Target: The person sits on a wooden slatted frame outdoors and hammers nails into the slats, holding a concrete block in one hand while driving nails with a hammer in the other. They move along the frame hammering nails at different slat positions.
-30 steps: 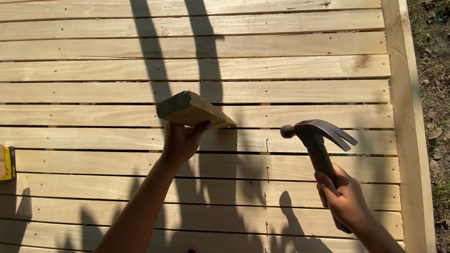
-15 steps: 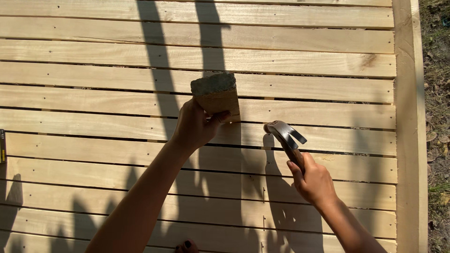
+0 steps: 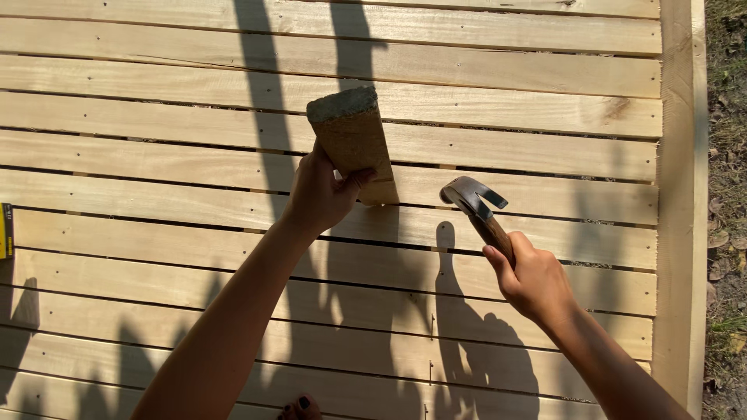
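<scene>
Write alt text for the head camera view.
A left hand stands a short wooden block on end on a slatted plank deck, while the right hand holds a claw hammer beside it. A yellow object shows at the left edge.

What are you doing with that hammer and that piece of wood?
A person is kneeling over a deck of pale wooden slats. The left hand holds a short, thick block of wood upright on end against a slat. The right hand grips a wooden-handled claw hammer, its metal head close beside the block's lower end. A yellow object lies at the left edge.
</scene>
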Available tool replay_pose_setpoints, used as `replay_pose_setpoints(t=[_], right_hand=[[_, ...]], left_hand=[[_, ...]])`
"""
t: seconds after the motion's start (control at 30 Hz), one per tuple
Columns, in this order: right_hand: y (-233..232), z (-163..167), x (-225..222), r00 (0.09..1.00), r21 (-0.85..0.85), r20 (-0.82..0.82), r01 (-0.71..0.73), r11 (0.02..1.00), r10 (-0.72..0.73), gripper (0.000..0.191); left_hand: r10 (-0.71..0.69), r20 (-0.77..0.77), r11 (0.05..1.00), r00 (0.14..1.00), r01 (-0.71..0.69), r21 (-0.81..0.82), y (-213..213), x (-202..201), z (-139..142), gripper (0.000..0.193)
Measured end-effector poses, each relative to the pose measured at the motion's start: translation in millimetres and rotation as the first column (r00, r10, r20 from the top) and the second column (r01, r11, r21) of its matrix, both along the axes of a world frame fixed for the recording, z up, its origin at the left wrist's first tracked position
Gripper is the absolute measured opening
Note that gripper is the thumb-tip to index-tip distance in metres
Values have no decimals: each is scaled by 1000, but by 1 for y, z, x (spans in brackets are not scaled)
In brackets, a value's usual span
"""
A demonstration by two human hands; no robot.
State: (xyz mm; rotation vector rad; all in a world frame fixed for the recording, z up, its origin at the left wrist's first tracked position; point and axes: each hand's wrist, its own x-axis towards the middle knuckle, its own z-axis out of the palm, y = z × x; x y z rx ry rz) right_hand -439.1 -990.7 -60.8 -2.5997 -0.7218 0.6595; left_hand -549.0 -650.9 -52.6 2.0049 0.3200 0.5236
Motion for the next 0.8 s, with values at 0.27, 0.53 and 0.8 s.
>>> replay_pose_setpoints(t=[0.27, 0.53, 0.8], right_hand=[[-16, 7, 46, 892, -123, -5, -448, 885, 451, 36], [-64, -57, 6, 957, 175, -52, -271, 947, 284, 32], [-79, -60, -2, 963, 231, -83, -233, 945, 258, 32]], left_hand=[[115, -90, 990, 989, -122, -74, -9, -19, 12, 46], [204, -308, 964, 929, -245, -100, -32, -64, 107, 53], [323, -359, 943, 876, -331, 41, -92, -61, 74, 55]])
